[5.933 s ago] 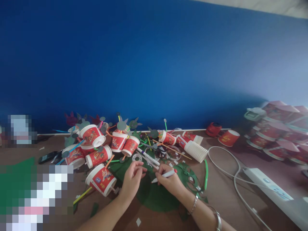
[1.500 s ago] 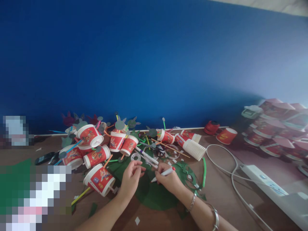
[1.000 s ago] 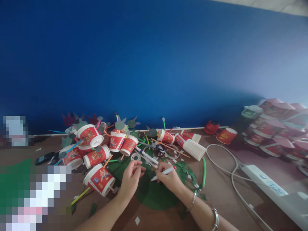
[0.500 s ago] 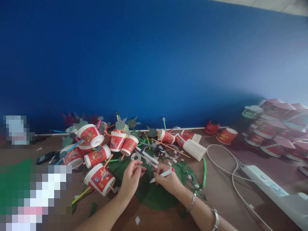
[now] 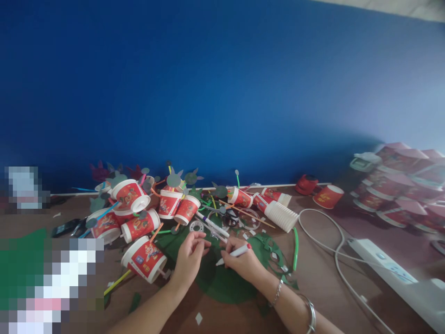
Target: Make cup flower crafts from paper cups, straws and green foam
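My right hand is closed around a white marker with a red end. The marker's tip points down and left, close to the green paper. Whether it touches the paper cannot be made out. Across from it, my left hand rests at the paper's left part, its fingers loosely bent and apart with nothing seen in them. Just beyond the hands lie another white marker and a roll of tape. A red paper cup with straws through it lies left of my left hand.
More red cups with straws and paper shapes crowd the back left. A stack of cups lies behind my right hand. Green scraps are scattered nearby. A white cable and power strip run along the right, near piled cups.
The marker's tip has shifted very slightly down and left with small movement of my right hand. My left hand has stayed in place.
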`<state>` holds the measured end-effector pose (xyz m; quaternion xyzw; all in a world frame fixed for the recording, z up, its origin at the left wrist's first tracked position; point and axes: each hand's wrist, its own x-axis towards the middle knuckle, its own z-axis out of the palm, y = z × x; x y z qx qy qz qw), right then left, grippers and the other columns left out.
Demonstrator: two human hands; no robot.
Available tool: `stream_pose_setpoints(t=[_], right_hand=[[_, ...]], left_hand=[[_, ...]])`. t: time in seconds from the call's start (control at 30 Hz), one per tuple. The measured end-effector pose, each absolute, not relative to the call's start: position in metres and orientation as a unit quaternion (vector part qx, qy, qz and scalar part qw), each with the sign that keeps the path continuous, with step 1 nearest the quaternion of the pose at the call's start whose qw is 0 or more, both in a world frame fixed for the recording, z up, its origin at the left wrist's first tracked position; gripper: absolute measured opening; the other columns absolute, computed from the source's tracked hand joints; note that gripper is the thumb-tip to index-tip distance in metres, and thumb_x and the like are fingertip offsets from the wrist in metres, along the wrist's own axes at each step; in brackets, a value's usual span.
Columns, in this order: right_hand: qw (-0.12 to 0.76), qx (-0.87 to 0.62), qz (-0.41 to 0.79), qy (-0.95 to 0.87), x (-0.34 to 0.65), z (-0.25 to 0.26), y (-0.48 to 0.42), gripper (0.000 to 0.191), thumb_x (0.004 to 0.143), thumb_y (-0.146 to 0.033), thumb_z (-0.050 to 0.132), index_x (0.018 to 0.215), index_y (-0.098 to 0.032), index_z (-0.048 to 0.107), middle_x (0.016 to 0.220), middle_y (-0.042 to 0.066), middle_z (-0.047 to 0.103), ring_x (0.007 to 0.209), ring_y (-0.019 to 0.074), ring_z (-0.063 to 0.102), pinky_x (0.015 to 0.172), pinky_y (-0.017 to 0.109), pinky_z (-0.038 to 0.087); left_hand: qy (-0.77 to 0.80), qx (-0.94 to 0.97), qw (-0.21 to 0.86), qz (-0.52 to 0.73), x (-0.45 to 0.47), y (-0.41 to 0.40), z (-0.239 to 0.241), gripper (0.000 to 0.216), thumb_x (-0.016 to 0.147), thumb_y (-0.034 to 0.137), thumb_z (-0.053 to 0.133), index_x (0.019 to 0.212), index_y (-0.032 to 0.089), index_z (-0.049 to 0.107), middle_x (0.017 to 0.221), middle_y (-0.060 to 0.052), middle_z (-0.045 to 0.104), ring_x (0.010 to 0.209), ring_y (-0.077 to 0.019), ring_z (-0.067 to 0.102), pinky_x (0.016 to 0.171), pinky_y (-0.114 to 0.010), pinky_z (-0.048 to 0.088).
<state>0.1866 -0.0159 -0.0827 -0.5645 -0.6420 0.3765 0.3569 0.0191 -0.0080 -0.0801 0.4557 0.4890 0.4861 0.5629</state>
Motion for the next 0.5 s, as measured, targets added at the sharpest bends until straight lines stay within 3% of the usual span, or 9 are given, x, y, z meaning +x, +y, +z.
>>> stream_pose_setpoints(t=[0.5], right_hand=[[0.357, -0.566, 0.386, -0.635, 0.1832, -0.0773, -0.0177, 0.02, 0.068, -0.02, 0.059, 0.054, -0.019, 0.045, 0.047, -0.004, 0.057, 0.046, 0.0093, 0.048, 0.044, 0.019, 0.033]], left_hand=[[0.488, 0.451, 0.563, 0.491, 0.0188, -0.0088, -0.0803, 0.018, 0.073, 0.03, 0.055, 0.087, 0.018, 0.056, 0.076, -0.004, 0.066, 0.083, -0.0208, 0.064, 0.076, -0.034, 0.052]])
